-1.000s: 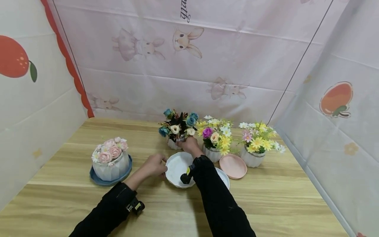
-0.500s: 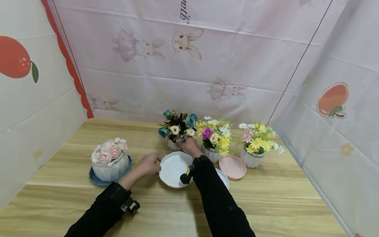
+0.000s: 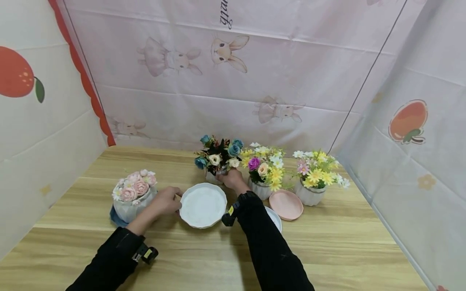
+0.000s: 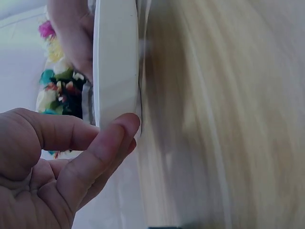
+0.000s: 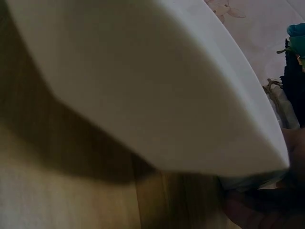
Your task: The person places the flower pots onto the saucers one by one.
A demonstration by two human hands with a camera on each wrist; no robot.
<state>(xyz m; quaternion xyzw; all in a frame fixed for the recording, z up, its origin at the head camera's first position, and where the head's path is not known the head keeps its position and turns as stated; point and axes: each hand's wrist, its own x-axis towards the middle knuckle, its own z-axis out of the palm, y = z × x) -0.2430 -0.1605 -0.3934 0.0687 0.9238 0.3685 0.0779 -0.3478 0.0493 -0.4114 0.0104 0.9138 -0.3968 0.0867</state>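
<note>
My left hand [image 3: 166, 202] pinches the left rim of a white saucer [image 3: 204, 205] with a faceted edge. In the left wrist view the thumb and fingers [image 4: 88, 164] close on the side of the saucer, which sits close over the wood. My right hand [image 3: 234, 180] grips a small pale pot [image 3: 212, 178] of blue and cream artificial roses [image 3: 218, 157] at the back. The right wrist view is mostly filled by the saucer's outer wall [image 5: 143, 90]; behind it the fingers [image 5: 252, 212] are dark around the lower part of the pot.
Pink artificial flowers in a pale pot [image 3: 134, 204] stand at left on a blue saucer [image 3: 118, 219]. Two pots of yellow flowers, one [image 3: 261, 190] and another [image 3: 310, 194], stand at right. Between them lies a pink saucer [image 3: 286, 205]. My right forearm partly covers another pale saucer [image 3: 274, 218].
My left hand has moved left with the white saucer, out from under my right wrist and toward the pot of pink flowers. The right hand stays on the pot of blue roses.
</note>
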